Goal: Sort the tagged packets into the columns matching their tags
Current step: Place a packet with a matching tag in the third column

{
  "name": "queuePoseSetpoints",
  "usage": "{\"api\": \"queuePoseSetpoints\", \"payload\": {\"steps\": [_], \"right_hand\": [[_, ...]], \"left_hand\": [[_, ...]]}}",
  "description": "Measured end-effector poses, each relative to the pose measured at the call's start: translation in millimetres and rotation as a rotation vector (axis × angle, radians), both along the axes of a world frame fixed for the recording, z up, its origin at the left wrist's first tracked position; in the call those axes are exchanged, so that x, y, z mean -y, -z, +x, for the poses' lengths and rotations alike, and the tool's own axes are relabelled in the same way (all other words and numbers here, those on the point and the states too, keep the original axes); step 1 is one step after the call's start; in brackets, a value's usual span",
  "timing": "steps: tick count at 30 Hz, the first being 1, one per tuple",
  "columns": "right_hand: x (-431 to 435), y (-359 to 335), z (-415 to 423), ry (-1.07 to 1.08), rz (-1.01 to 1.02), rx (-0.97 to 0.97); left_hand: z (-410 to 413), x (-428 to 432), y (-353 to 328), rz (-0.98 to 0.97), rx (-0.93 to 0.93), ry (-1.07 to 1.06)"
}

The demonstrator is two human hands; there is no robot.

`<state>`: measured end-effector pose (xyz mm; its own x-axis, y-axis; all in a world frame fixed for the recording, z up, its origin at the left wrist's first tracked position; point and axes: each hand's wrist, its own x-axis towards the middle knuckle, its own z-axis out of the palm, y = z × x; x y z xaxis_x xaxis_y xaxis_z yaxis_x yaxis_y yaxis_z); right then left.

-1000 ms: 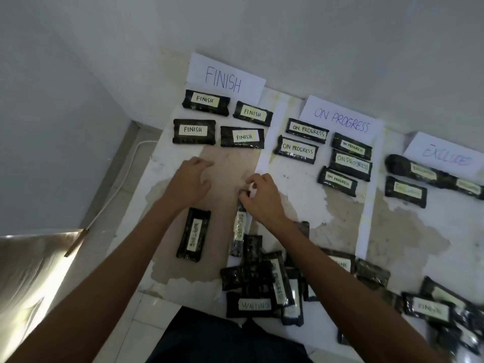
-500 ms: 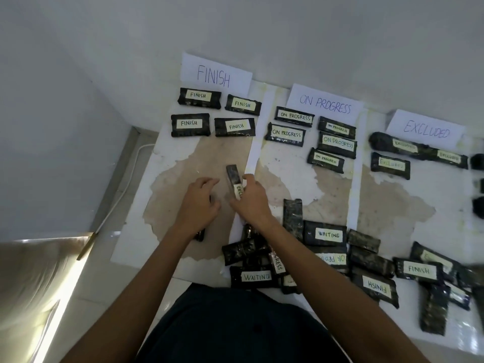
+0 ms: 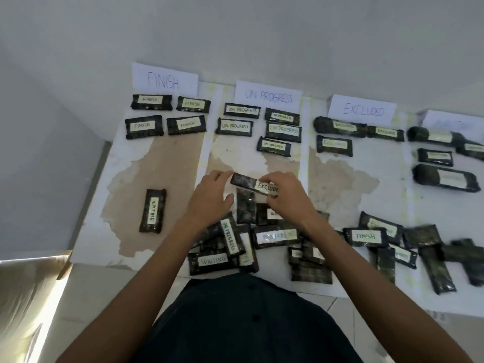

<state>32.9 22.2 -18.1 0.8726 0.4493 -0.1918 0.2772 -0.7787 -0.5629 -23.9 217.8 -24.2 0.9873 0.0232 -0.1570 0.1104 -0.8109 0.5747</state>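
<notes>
While a WAITING packet [image 3: 152, 210] lies alone in the FINISH column [image 3: 157, 163], left hand [image 3: 209, 199] and right hand [image 3: 286, 199] pinch opposite ends of the EXCLUDED packet [image 3: 246, 182]. It sits at the pile's [image 3: 275, 235] far edge, low in the ON PROGRESS column [image 3: 243, 159].

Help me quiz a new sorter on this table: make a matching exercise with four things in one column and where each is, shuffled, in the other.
1. EXCLUDED packet
2. WAITING packet left of the hands
3. FINISH packet right of the hands
4. ON PROGRESS sign

A. lying alone, lengthwise, in the FINISH column
B. propped against the wall
C. pinched by the right hand, left hand at its other end
D. in the unsorted heap at the near edge

Pairs: 1-C, 2-A, 3-D, 4-B
</notes>
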Motion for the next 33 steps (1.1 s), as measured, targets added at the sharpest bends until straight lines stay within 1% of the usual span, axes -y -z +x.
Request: {"api": "queuePoseSetpoints", "payload": {"steps": [5, 11, 21, 27, 33], "right_hand": [[84.4, -8.0, -3.2, 0.038, -0.012, 0.037], [174.7, -5.0, 0.2, 0.073, -0.044, 0.117], [309.0, 13.8, 19.3, 0.251, -0.112, 0.114], [343.5, 26.2, 42.7, 0.311, -0.083, 0.122], [332.5, 37.3, 94.0, 0.268, -0.1, 0.149]], "left_hand": [[8.0, 70.1, -0.7, -0.003, -0.023, 0.058], [23.5, 149.0, 4.1, 0.013, 0.001, 0.127], [82.1, 272.1, 18.2, -0.002, -0.046, 0.311], [116.8, 307.3, 29.9, 0.037, -0.089, 0.356], [149.1, 309.1, 46.5, 0.095, -0.09, 0.301]]}}
